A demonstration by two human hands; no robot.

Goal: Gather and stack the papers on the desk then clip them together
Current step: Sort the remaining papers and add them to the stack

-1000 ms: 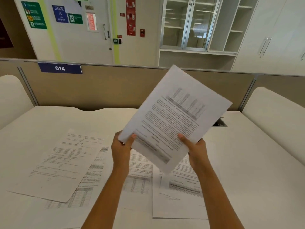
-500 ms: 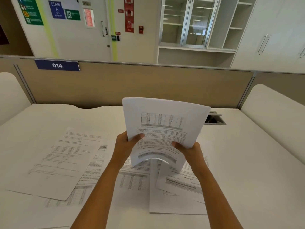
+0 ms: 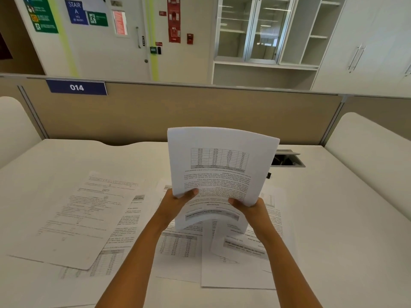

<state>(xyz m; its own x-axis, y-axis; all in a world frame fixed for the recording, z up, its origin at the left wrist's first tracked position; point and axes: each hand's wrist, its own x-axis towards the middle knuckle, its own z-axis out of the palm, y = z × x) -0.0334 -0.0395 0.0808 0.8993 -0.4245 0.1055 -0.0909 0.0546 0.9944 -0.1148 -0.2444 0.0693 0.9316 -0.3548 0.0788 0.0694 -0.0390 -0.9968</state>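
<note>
At nine o'clock from the hands, a large loose sheet (image 3: pixel 82 214) is lying flat on the table (image 3: pixel 333 218), overlapping more printed pages beneath it. The left hand (image 3: pixel 178 202) is pinching the lower left edge of the held stack (image 3: pixel 222 170), with the thumb on the printed face and the fingers hidden behind. The stack is standing nearly upright between the two hands and rising toward twelve o'clock, its print upside down to the wearer. Whether its bottom edge is touching the pages below cannot be told.

The stack is bowing across its width, which suggests thin, light, floppy paper that is likely to sag if held by one corner. The sheets are probably sliding easily on each other, so a grip low on both side edges, as here, looks safest.

The right hand (image 3: pixel 251 207) is gripping the lower right edge in the same way. At five o'clock from it, more loose pages (image 3: pixel 240 252) are lying askew on the table. At two o'clock, just beside the stack's right edge, a small black object (image 3: pixel 269 175) is sitting on the table. It may be the clip, but it is too small to tell.
</note>
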